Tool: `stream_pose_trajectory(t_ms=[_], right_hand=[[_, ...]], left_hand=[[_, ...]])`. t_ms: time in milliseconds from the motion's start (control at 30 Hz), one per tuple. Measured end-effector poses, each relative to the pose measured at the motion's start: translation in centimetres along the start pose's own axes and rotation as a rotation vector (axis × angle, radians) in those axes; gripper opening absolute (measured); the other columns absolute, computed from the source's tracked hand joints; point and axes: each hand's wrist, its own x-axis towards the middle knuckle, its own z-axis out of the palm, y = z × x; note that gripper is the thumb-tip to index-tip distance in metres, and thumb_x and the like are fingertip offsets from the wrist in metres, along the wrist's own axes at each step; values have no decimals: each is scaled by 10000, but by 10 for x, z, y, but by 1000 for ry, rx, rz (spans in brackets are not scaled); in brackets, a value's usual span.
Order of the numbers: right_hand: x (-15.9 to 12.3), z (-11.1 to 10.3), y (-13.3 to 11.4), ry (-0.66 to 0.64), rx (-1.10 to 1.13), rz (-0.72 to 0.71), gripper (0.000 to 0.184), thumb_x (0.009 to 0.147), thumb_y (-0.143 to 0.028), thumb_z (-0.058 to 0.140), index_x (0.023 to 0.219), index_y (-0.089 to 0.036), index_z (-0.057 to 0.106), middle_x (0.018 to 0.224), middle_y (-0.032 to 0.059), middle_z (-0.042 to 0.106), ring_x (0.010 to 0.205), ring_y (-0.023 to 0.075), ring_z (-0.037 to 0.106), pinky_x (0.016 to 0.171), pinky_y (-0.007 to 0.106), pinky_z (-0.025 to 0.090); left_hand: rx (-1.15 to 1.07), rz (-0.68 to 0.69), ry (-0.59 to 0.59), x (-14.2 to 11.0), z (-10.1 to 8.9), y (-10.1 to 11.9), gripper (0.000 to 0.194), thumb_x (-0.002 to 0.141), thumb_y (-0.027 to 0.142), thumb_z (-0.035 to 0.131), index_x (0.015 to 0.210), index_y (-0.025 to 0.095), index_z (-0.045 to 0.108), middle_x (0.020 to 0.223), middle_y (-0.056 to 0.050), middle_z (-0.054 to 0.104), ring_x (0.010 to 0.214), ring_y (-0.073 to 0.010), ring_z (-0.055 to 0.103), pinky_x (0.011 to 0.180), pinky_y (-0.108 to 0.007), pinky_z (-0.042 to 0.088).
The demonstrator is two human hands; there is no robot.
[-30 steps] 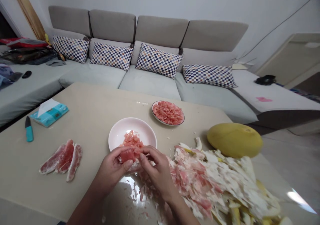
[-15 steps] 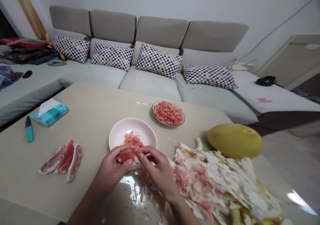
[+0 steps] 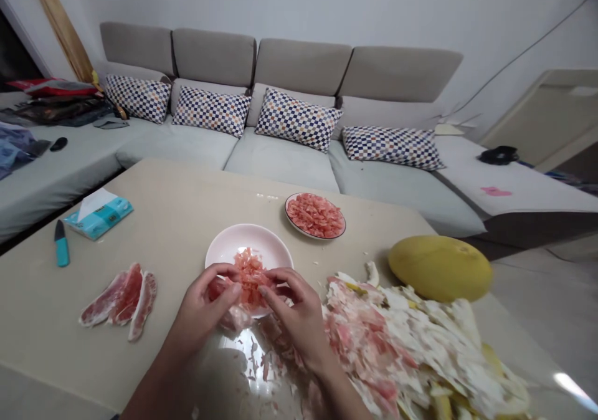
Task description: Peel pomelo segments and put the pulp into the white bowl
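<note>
Over the near rim of a white bowl (image 3: 233, 238), my left hand (image 3: 199, 308) is closed round a pink pomelo segment (image 3: 217, 289), with pale membrane hanging below it. My right hand (image 3: 301, 317) faces it, thumb and fingertips pinched on a bit of pomelo flesh; its exact shape is partly hidden. Loose pink pulp (image 3: 248, 261) lies in the bowl under my fingers. Left of my hands, several pomelo segments (image 3: 124, 301) with their skin on rest on the table. A big heap of peel and membrane (image 3: 397, 339) spreads right of my right hand.
A dark-rimmed plate piled with pulp (image 3: 315, 214) stands beyond the bowl. A whole yellow pomelo (image 3: 439, 267) lies at the right. On the left are a teal-handled knife (image 3: 61, 252) and a tissue pack (image 3: 100, 215). Behind the table (image 3: 177, 195) runs a sofa with patterned cushions (image 3: 299, 119).
My hands have drawn slightly apart, and the segment now sits tucked in my left hand. More pulp shows between my fingers and in the bowl. The view has tilted up a little.
</note>
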Motion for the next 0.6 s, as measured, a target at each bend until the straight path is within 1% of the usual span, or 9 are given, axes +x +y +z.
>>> stream_pose_trajectory(t_ms=[33, 100, 167, 267, 333, 433, 533, 600], right_hand=[[1, 1, 0, 2, -10, -16, 146, 837, -245, 700, 978, -213, 678, 950, 46, 688, 818, 185, 658, 735, 313, 549], [5, 1, -1, 3, -37, -59, 166, 837, -240, 700, 999, -213, 671, 946, 49, 690, 811, 186, 662, 739, 321, 556], [10, 1, -4, 8, -60, -127, 156, 844, -241, 692, 995, -214, 665, 923, 48, 691, 791, 184, 663, 732, 324, 561], [16, -1, -10, -2, -60, -236, 112, 855, -218, 672, 967, -218, 667, 900, 47, 697, 789, 184, 667, 734, 325, 566], [19, -2, -14, -41, -23, -254, 100, 854, -212, 669, 954, -218, 681, 902, 53, 707, 805, 190, 672, 735, 325, 568], [22, -4, -20, -111, 92, -173, 91, 854, -246, 675, 930, -213, 710, 914, 61, 726, 822, 197, 685, 729, 315, 573], [24, -5, -22, -178, 250, -28, 141, 857, -313, 676, 921, -201, 733, 938, 68, 748, 859, 210, 702, 753, 314, 579], [26, -5, -22, -216, 326, 38, 187, 853, -351, 678, 933, -195, 744, 956, 75, 759, 883, 221, 709, 779, 324, 578]], left_hand=[[37, 9, -12, 3, 0, 2, 242, 785, 372, 681, 966, 213, 705, 970, -46, 704, 836, -223, 652, 744, -302, 528], [86, 52, -32, 11, 3, 5, 233, 787, 369, 684, 962, 218, 715, 1003, -57, 702, 907, -241, 638, 826, -331, 504], [113, 90, -58, 18, 7, 5, 229, 780, 361, 695, 958, 221, 728, 1011, -70, 699, 958, -256, 626, 882, -358, 478], [128, 150, -70, 24, 10, 4, 175, 775, 344, 700, 882, 214, 749, 953, -74, 686, 943, -250, 624, 867, -349, 472], [101, 178, -59, 25, 10, 5, 167, 780, 356, 697, 809, 200, 749, 919, -73, 673, 911, -234, 623, 827, -321, 474], [20, 148, -74, 22, 7, 11, 199, 768, 377, 715, 757, 179, 737, 912, -70, 660, 853, -204, 611, 742, -272, 469], [-48, 70, -124, 17, 4, 19, 234, 758, 400, 725, 788, 168, 734, 871, -49, 649, 753, -163, 580, 649, -232, 437], [-46, 53, -133, 15, 4, 22, 248, 771, 407, 712, 800, 162, 728, 829, -36, 642, 699, -142, 552, 610, -218, 412]])
